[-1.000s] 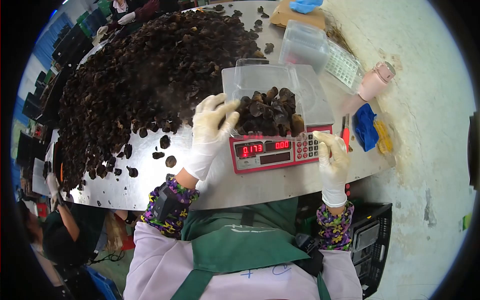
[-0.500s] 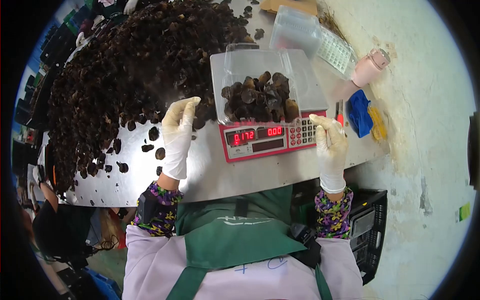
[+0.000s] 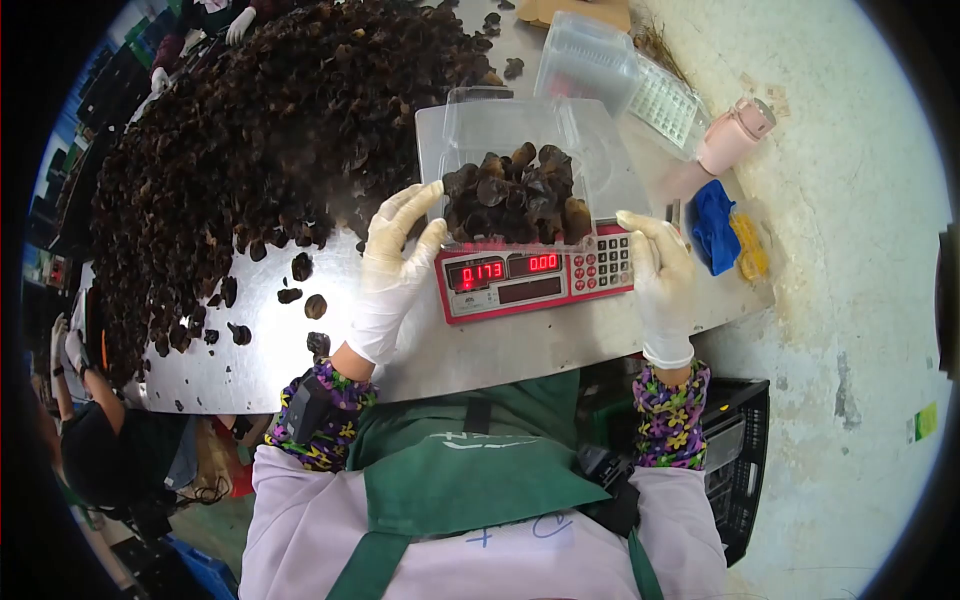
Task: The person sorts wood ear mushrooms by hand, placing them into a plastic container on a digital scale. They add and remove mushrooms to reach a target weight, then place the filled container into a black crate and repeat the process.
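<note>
A clear plastic box [image 3: 480,130] with its lid folded back sits on the plate of a red and white digital scale [image 3: 535,284]. Inside it lies a heap of dark brown mushroom-like pieces [image 3: 520,195]. The scale's red display reads 0.173. My left hand [image 3: 397,250], in a white glove, is open with thumb and fingers apart at the box's left side; its fingertips are at the wall, though contact is hard to tell. My right hand [image 3: 662,275], gloved too, is open beside the scale's keypad, fingertips near the box's front right corner.
A large pile of the same dark pieces [image 3: 250,130] covers the table's left. Stacked clear boxes [image 3: 585,65], a white tray [image 3: 665,110], a pink bottle [image 3: 735,138] and a blue cloth [image 3: 713,228] lie right, by the wall. Other people's gloved hands show at left.
My left hand has moved right to the box and its fingers have spread. My right hand has barely shifted. The reading has gone from 0.172 to 0.173.
</note>
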Action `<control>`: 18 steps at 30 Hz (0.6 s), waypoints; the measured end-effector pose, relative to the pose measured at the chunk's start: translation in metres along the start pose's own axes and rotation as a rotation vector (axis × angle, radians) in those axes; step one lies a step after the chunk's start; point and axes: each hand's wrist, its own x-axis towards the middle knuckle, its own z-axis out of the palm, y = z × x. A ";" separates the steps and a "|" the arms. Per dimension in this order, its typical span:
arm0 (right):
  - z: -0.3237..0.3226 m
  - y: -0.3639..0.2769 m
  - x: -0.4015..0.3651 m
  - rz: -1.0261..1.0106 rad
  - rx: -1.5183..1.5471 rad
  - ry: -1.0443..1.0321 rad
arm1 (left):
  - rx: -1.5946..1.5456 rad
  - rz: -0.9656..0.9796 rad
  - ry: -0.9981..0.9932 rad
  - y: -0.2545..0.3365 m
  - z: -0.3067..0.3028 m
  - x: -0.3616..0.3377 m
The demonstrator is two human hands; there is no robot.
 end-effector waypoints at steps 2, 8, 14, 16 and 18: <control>0.011 0.005 0.019 0.082 0.189 0.007 | 0.143 0.077 -0.007 0.002 0.004 0.004; 0.054 0.040 0.098 0.491 0.654 -0.070 | 0.694 0.287 -0.052 0.023 0.004 0.014; 0.076 0.062 0.154 0.909 1.143 -0.217 | 0.529 0.229 -0.130 0.009 0.004 0.028; 0.066 0.062 0.151 0.735 1.078 -0.232 | 0.391 0.178 -0.073 0.008 0.009 0.024; 0.044 0.039 0.137 0.472 0.815 -0.262 | 0.131 0.109 0.032 -0.003 0.018 0.021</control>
